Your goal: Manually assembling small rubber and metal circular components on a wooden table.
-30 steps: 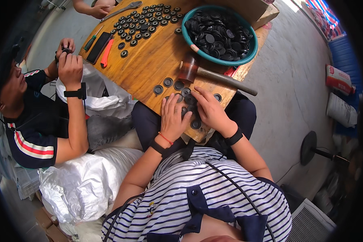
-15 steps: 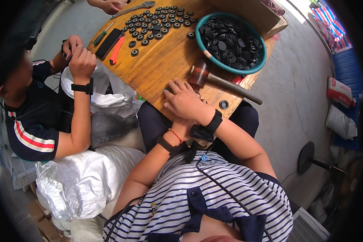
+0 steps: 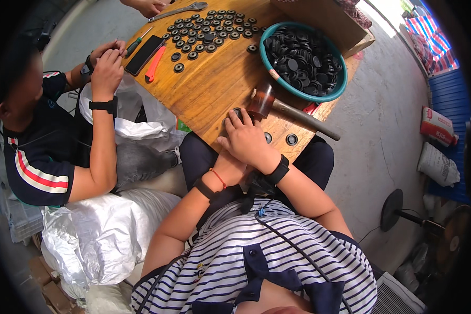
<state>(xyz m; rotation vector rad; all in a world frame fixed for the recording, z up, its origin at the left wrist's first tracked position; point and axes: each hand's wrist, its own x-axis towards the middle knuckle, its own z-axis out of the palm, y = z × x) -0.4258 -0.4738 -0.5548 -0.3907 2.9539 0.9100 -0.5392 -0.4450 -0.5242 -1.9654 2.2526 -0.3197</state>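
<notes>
My right hand [image 3: 250,142] reaches over the near corner of the table with its fingers spread and extended. Its fingertips touch a round black part [image 3: 237,112] on the wood. Beneath it lies my left hand [image 3: 231,168], whose fingers are largely hidden by the right hand. Just beyond my right fingers stands a mallet with a brown head [image 3: 261,102], its handle [image 3: 306,121] slanting over the table's right edge. A black ring-shaped part [image 3: 291,139] rests near that edge, and another ring [image 3: 267,137] sits beside my right hand.
A teal basin [image 3: 270,70] holds many black discs. Several round black parts with metal centres [image 3: 209,37] cover the far tabletop, near a wrench [image 3: 186,9], a phone [image 3: 144,55], a red-handled tool [image 3: 155,64] and a screwdriver [image 3: 136,45]. A co-worker [image 3: 42,152] sits at left.
My right hand has shifted a little right, and the black part at its fingertips now lies closer to the mallet head. At left, the co-worker's hands have changed position slightly.
</notes>
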